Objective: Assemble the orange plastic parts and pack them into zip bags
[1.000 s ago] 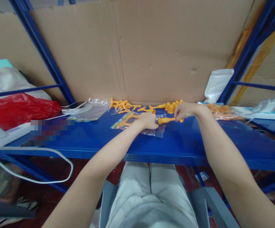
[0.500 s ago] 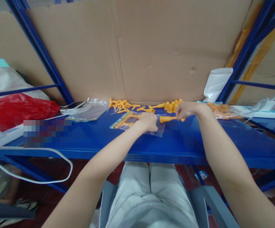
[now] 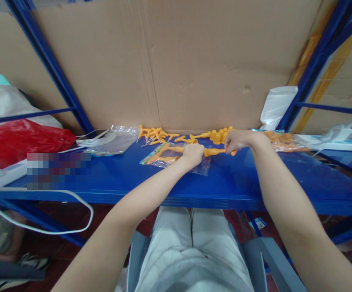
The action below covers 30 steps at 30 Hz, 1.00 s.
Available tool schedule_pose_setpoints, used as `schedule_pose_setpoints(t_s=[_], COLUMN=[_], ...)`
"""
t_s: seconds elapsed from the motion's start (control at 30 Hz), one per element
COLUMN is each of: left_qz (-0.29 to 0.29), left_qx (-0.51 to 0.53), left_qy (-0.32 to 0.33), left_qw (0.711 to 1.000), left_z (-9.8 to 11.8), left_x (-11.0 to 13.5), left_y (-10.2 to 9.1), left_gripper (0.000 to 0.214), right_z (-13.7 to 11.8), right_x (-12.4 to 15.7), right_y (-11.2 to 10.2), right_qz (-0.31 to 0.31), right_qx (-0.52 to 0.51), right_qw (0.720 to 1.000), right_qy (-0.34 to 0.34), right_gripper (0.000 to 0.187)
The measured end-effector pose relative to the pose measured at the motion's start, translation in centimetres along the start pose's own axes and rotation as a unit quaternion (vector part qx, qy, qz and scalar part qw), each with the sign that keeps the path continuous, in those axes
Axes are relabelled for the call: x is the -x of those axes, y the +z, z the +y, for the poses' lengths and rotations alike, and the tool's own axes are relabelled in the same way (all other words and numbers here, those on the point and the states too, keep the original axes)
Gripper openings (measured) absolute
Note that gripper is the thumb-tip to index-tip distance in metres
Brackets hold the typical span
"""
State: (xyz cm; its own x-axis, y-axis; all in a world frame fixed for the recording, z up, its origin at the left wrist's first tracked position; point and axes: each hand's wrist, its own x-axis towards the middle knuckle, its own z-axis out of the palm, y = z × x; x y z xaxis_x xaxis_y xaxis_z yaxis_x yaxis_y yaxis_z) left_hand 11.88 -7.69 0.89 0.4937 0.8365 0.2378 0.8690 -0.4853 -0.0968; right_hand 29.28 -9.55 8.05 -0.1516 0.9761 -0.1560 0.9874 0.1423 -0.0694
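A clear plastic bag (image 3: 204,168) with a coloured printed edge lies flat on the blue shelf, with yellow plastic toy pieces (image 3: 160,153) inside. My left hand (image 3: 193,155) is closed over the bag's right part, seemingly gripping its film; the fingertips are hidden. My right hand (image 3: 238,140) pinches a yellow plastic piece (image 3: 214,151), shaped like a handle with a narrow shaft. Its wide end points left and meets the left hand's knuckles, where I cannot tell if it enters the bag. Behind the hands lie a pile of yellow pieces (image 3: 154,134) and a cluster of chunky yellow parts (image 3: 220,136).
A cardboard sheet (image 3: 194,65) backs the blue shelf (image 3: 233,178). On the left are a flat plastic packet (image 3: 118,142), a white cable (image 3: 92,140) and a red bag (image 3: 26,140). To the right lies a filled bag of orange pieces (image 3: 282,141). Blue posts frame both sides.
My left hand has shifted slightly right, up to the wide end of the yellow piece, uncovering more of the bagged pieces. My right hand stays almost where it was, still holding the piece.
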Motion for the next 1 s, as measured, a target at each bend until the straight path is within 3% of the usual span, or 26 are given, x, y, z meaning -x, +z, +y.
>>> schedule_pose_setpoints(t_s=[0.23,0.43,0.6,0.83,0.93,1.0], left_qz=[0.053,0.102,0.13,0.16,0.192,0.183], left_qx=[0.111,0.262,0.35,0.357,0.318,0.279], left_qy=[-0.044,-0.033,-0.017,0.001,-0.05,-0.101], left_qw=[0.991,0.959,0.928,0.92,0.927,0.937], left_z=[-1.7,-2.9,-2.8,-3.9,-5.6,-6.7], left_x=[-0.5,-0.8,-1.0,-1.7,-2.3,-2.6], left_y=[-0.6,-1.3,-1.2,-1.3,-0.8,-0.1], left_gripper=[0.019,0.011,0.01,0.017,0.02,0.02], right_z=[-0.3,-0.2,-2.0,-4.6,-5.1,-5.4], right_x=[0.2,-0.8,-0.6,-0.7,-1.0,-1.2], right_y=[0.0,0.4,0.6,1.4,1.8,2.2], right_qz=[0.006,0.025,0.055,0.086,0.08,0.081], right_qx=[-0.016,-0.048,-0.027,0.026,0.038,0.037], right_qw=[1.0,0.997,0.996,0.995,0.995,0.995], right_qy=[0.002,-0.049,-0.061,-0.044,-0.043,-0.041], right_gripper=[0.014,0.015,0.016,0.017,0.019,0.023])
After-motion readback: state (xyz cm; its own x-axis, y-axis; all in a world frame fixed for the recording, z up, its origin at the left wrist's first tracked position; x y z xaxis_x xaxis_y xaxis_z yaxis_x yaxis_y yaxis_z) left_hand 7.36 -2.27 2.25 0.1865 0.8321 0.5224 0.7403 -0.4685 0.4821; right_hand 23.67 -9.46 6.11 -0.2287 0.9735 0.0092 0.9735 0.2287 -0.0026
